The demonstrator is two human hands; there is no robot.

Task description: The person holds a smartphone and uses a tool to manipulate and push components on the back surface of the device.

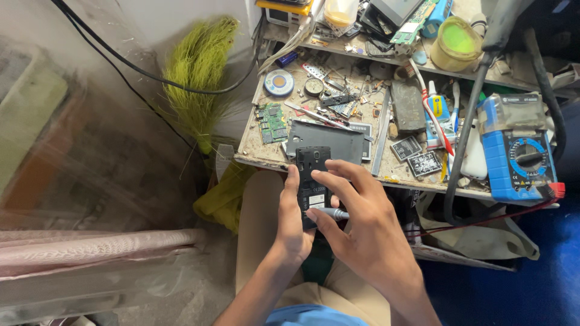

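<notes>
Head view: right hand [362,223] nearest, fingers clenched round a small silver screwdriver [331,212], tip on the opened black phone [312,181]. Left hand [292,226] grasps the phone from the left, over the lap, just off the workbench [254,158] front edge. Bench crowded: grey back cover [329,140], blue multimeter [518,158] at the right edge. Free room only left of the bench.

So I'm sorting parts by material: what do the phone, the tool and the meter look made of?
Phone: matte black plastic, probably; dull, no glare.
Tool in the right hand: metal, seemingly; silvery-grey sheen.
Meter: blue plastic or rubbery casing, likely; the look leaves it open.
</notes>
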